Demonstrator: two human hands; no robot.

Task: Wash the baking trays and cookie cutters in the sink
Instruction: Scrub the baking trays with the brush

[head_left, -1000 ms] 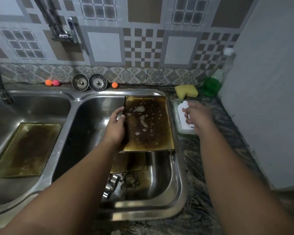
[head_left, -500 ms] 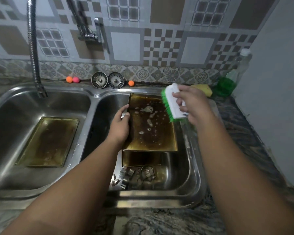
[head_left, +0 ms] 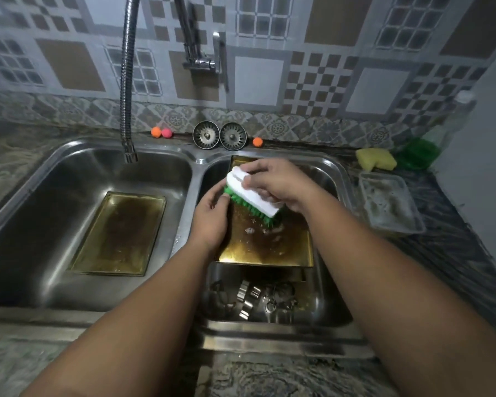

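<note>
The cookie cutters [head_left: 258, 300] lie in a heap at the near end of the right basin [head_left: 334, 179], probably waiting for their turn; above them the left hand [head_left: 209, 222] clasps the edge of a stained, soapy baking tray [head_left: 267, 245], I think to steady it; the right hand [head_left: 275, 183] is closed around a scrubbing brush [head_left: 252, 200], bristles down on the tray; a second tray [head_left: 118, 233] rests flat in the left basin.
</note>
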